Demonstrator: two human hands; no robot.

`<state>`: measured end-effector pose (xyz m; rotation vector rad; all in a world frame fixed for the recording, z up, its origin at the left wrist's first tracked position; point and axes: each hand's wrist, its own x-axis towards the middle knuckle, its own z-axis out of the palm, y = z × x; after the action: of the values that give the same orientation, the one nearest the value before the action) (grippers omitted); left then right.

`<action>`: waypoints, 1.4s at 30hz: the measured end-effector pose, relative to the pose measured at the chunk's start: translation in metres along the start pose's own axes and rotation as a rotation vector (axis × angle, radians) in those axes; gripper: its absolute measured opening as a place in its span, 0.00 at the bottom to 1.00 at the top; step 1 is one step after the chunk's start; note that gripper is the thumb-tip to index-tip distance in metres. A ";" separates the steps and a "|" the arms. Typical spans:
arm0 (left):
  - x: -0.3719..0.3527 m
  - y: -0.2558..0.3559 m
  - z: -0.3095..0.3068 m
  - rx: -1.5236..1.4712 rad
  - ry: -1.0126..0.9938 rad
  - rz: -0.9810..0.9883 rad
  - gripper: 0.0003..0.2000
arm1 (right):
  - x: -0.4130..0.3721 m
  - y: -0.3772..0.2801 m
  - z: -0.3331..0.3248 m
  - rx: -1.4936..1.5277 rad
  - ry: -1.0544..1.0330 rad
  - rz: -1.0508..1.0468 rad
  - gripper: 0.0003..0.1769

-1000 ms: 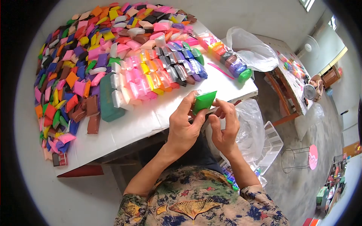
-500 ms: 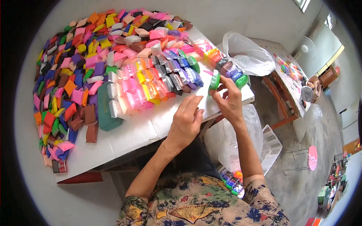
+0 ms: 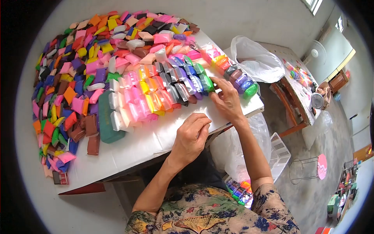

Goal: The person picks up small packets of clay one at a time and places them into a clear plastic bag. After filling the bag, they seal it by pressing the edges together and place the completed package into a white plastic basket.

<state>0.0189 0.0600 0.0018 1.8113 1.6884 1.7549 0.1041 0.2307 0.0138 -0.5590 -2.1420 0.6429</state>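
**Right hand**: centre of the frame, slightly right, lying over the white table. The fingers reach toward the upper left, and the thumb and fingertips are on the green packet. Whether they pinch it or only touch it cannot be told.

**Green packet:** just above centre of the frame. It stands at the right-hand end of the sorted rows, touching the neighbouring blue and purple packets.

**Left hand**: below centre, resting near the table's lower edge. It is knuckles up with the fingers curled under, and it holds nothing. It is apart from the packets.

**Sorted rows:** clear-wrapped packets banded by colour. From left to right they run white, pink, yellow, red, grey-black, blue-purple and green.

**Dark green block**: long, lying just beside the left end of the rows.

**Loose heap**: mixed coloured packets covering the upper left and left of the table.

**Short line of packets**: orange, grey, purple and green, upper right of the right hand, near the table's corner.

**Clear plastic bag**: crumpled, in the upper right of the frame, beyond the short line.

**Second plastic bag**: below the table edge, behind the right forearm.

**White slotted basket**: on the floor, right of centre.

**Second table**: at the right, bearing small coloured items.

**Wire stand**: lower right, with a pink disc beside it.
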 end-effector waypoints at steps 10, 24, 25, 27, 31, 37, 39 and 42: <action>0.000 0.002 -0.002 -0.024 0.008 -0.036 0.05 | -0.009 0.004 -0.001 0.057 0.066 0.031 0.25; 0.000 0.000 -0.001 0.074 -0.065 -0.013 0.05 | -0.248 0.059 -0.129 -0.084 0.591 0.587 0.07; 0.000 -0.001 0.000 0.088 -0.069 -0.013 0.05 | -0.285 0.082 -0.124 -0.127 0.535 0.693 0.08; 0.000 0.000 0.000 0.120 -0.068 -0.006 0.05 | -0.350 0.118 -0.100 -0.186 0.291 0.901 0.09; -0.001 0.000 -0.001 0.136 -0.113 -0.072 0.06 | -0.401 0.171 -0.051 -0.363 0.150 0.847 0.11; -0.003 0.001 0.003 0.214 -0.107 -0.128 0.06 | -0.385 0.264 -0.029 -0.501 0.051 0.871 0.15; -0.002 0.003 0.005 0.293 -0.103 -0.118 0.06 | -0.380 0.284 -0.027 -0.549 -0.020 0.952 0.16; 0.000 0.004 0.009 0.386 -0.107 -0.070 0.06 | -0.384 0.315 -0.014 -0.561 -0.146 1.133 0.22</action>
<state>0.0280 0.0634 0.0022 1.9175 2.1293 1.3473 0.3887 0.2537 -0.3933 -2.1481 -1.9791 0.6378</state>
